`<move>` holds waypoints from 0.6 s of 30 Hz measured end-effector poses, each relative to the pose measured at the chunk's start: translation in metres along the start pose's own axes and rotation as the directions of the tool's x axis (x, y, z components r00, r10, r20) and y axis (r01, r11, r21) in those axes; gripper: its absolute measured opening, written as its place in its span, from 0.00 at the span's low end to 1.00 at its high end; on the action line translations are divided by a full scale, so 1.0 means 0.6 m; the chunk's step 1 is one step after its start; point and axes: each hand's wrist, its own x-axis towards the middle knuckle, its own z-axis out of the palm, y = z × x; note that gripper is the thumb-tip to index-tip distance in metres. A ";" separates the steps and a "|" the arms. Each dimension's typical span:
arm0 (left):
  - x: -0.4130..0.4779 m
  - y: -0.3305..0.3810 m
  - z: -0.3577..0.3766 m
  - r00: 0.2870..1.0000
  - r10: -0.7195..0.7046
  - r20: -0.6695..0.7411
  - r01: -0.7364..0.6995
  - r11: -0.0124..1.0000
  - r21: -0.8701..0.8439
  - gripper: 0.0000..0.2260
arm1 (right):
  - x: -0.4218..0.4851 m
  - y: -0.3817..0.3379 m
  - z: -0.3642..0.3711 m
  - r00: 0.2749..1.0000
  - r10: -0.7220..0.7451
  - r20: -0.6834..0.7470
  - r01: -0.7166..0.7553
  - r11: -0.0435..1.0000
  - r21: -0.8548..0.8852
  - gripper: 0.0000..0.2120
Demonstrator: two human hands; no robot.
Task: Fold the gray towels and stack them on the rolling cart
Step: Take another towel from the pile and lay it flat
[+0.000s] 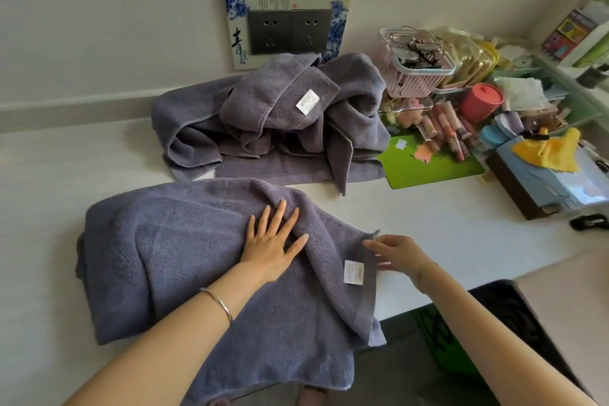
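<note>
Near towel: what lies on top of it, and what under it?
The left hand lies flat on the towel; a white label sits by its right edge, where the right hand touches. Anything beneath is hidden.

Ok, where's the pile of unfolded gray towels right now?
In the head view, the unfolded towel pile sits at the back of the table, below the wall sockets, left of the pink basket and behind the spread towel.

Soft even daylight, brighter at right; faint shadows; wide-angle edge bending; slight softness.
</note>
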 end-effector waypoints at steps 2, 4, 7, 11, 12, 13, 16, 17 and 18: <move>0.007 0.026 0.002 1.000 -0.005 0.005 0.005 1.000 -0.010 0.46 | -0.004 0.002 -0.005 0.997 0.052 0.050 -0.053 0.998 0.014 0.06; 0.017 0.049 0.004 1.000 -0.004 0.001 0.004 1.000 -0.005 0.43 | 0.003 0.010 -0.022 0.997 0.038 -0.068 -0.033 0.997 0.073 0.04; 0.031 0.082 0.004 0.997 0.064 -0.029 -0.063 0.997 0.046 0.47 | 0.032 0.018 -0.096 0.902 -0.027 -0.432 0.077 0.992 0.098 0.05; 0.067 0.156 0.001 0.978 0.200 -0.058 -0.190 0.972 0.135 0.34 | 0.092 -0.017 -0.214 0.760 -0.161 -0.629 0.176 0.984 -0.039 0.07; 0.082 0.174 0.003 0.980 0.190 -0.064 -0.180 0.973 0.144 0.30 | 0.109 -0.033 -0.237 0.731 -0.198 -0.653 0.190 0.978 -0.084 0.09; 0.099 0.193 0.006 0.983 0.170 -0.067 -0.160 0.978 0.136 0.29 | 0.126 -0.055 -0.259 0.701 -0.230 -0.675 0.200 0.972 -0.123 0.10; 0.143 0.224 0.019 0.995 0.093 -0.033 -0.090 0.993 0.075 0.30 | 0.172 -0.094 -0.297 0.683 -0.285 -0.673 0.241 0.957 -0.160 0.12; 0.157 0.229 0.027 0.997 0.070 -0.034 -0.068 0.996 0.066 0.30 | 0.186 -0.094 -0.302 0.715 -0.270 -0.645 0.215 0.963 -0.164 0.13; 0.170 0.233 0.034 0.997 0.053 -0.048 -0.049 0.996 0.075 0.31 | 0.202 -0.083 -0.307 0.755 -0.250 -0.607 0.176 0.968 -0.179 0.16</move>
